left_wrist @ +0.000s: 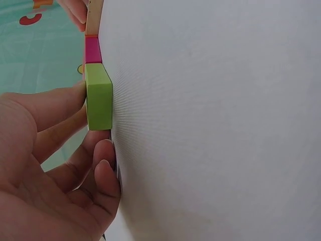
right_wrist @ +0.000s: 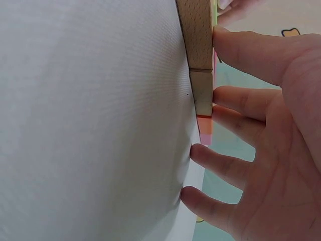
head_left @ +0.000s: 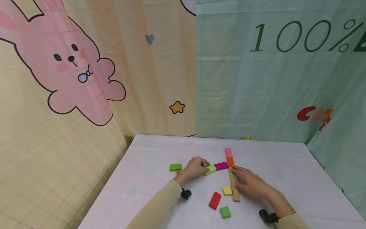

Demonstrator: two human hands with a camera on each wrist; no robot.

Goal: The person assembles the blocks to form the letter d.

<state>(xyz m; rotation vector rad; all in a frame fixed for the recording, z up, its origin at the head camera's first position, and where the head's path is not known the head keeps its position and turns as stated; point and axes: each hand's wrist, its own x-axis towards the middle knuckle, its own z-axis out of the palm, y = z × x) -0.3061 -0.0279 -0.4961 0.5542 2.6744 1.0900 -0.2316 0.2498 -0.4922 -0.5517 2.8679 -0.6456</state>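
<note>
On a white desk [head_left: 120, 187], the right hand [head_left: 251, 181] is resting with fingers spread and the left hand [head_left: 193, 169] is pinching. The right is touching end-to-end wooden blocks [head_left: 235, 194]; the left is holding a lime block [head_left: 212, 169] against a magenta block's [head_left: 221, 166] end. Pushing too hard is risking a skewed line, since nothing visible is fastening them.

White-clothed table [head_left: 274, 165] in front of a cream curtain [head_left: 140, 73] printed with a pink cartoon rabbit [head_left: 83, 60] and a mint-green curtain [head_left: 254, 89] lettered "100%".
</note>
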